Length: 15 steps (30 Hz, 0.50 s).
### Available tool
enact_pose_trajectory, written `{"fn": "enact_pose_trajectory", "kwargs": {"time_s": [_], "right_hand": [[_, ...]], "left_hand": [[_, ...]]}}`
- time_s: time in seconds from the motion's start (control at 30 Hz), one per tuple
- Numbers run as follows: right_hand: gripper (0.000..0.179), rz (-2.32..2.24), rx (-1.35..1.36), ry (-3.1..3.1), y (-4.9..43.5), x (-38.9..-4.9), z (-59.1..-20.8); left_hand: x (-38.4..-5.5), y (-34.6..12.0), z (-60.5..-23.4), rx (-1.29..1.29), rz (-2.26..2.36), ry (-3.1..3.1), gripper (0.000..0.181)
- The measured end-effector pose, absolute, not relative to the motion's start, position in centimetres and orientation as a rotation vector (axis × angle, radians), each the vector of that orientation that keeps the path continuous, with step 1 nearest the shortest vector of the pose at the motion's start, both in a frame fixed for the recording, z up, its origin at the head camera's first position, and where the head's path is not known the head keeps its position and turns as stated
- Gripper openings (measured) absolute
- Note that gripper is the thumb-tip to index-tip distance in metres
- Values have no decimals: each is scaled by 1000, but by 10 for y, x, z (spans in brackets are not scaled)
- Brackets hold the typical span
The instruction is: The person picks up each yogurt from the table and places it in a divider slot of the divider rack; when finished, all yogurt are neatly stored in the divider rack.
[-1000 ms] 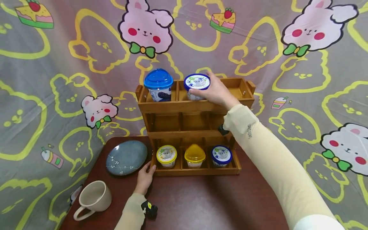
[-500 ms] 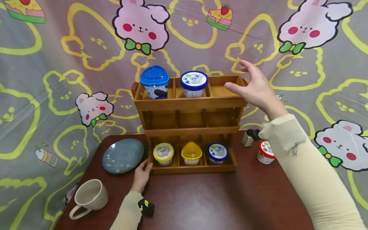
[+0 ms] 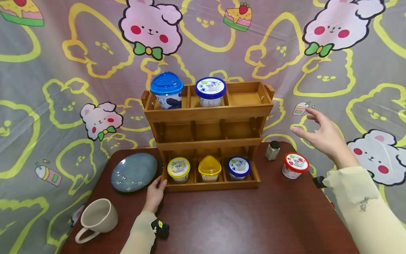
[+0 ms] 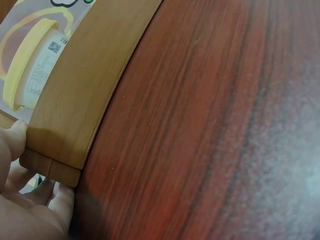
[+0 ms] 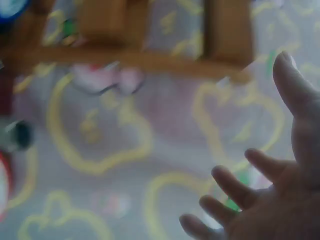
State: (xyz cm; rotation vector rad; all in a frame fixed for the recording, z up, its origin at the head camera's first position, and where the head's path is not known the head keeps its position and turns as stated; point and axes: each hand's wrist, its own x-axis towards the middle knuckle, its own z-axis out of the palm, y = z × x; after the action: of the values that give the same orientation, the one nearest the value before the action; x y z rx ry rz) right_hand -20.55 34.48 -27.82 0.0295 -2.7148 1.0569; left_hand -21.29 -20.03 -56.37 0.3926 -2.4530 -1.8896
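A three-tier wooden shelf (image 3: 209,112) stands on the table. My left hand (image 3: 154,194) grips its lower left corner, the thumb on one side and fingers on the other, as the left wrist view shows. In the top tier are a blue domed-lid cup (image 3: 168,92) and a blue flat-lid cup (image 3: 210,91). The bottom tier holds a yellow flat-lid cup (image 3: 179,170), a yellow domed-lid cup (image 3: 209,170) and another blue flat-lid cup (image 3: 238,168). My right hand (image 3: 326,135) hovers with spread fingers, holding nothing, above and right of a red-lid cup (image 3: 295,165).
A small dark-capped jar (image 3: 272,151) stands between the shelf and the red-lid cup. At the left are a blue-grey plate (image 3: 134,173) and a beige mug (image 3: 99,217) on the brown table (image 3: 222,218). A patterned curtain (image 3: 203,46) hangs behind.
My right hand has let go of the blue flat-lid cup in the top tier's middle compartment and moved right and down. The left hand stays on the shelf corner.
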Motion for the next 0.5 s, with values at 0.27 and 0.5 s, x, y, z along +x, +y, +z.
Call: {"fn": "enact_pose_trajectory", "kwargs": {"time_s": [0.27, 0.5], "right_hand": [[100, 1115, -54, -2851, 407, -207, -371], [103, 1131, -105, -2880, 430, -213, -436]], "left_hand": [[-214, -200, -566, 400, -1875, -2462, 56], [-214, -199, -566, 396, -1862, -2470, 56]]}}
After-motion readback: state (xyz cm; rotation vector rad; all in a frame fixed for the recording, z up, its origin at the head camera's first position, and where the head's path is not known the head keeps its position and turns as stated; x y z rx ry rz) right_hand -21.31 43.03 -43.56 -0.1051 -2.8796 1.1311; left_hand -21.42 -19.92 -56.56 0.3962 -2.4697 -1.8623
